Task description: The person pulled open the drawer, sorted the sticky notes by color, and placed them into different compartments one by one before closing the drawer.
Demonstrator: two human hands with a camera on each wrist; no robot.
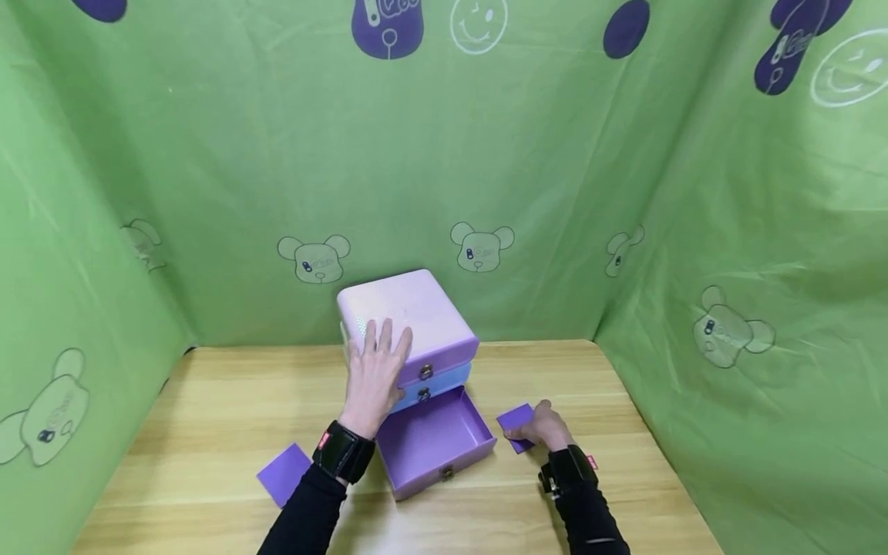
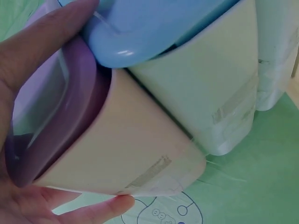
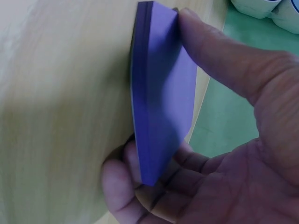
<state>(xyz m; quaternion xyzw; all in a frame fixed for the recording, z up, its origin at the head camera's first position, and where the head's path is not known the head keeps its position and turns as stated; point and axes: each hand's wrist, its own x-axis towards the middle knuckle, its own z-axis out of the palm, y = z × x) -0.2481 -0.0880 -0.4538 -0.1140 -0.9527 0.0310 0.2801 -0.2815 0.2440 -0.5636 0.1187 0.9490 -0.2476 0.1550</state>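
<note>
A small three-tier drawer box [image 1: 430,312] with a pale pink top stands against the back cloth. Its bottom purple drawer [image 1: 433,441] is pulled out, while the blue middle drawer [image 1: 451,378] and the purple top one look pushed in. My left hand [image 1: 371,381] rests on the box's left side, its fingers spread over the top; in the left wrist view the thumb [image 2: 42,39] lies across the drawer fronts. To the right of the pulled-out drawer, my right hand [image 1: 549,426] pinches a thick purple square pad [image 3: 166,88] between thumb and fingers.
Another purple square [image 1: 284,474] lies on the wooden table [image 1: 229,416], left of my left forearm and partly behind it. Green printed cloth [image 1: 444,154] encloses the table at the back and both sides.
</note>
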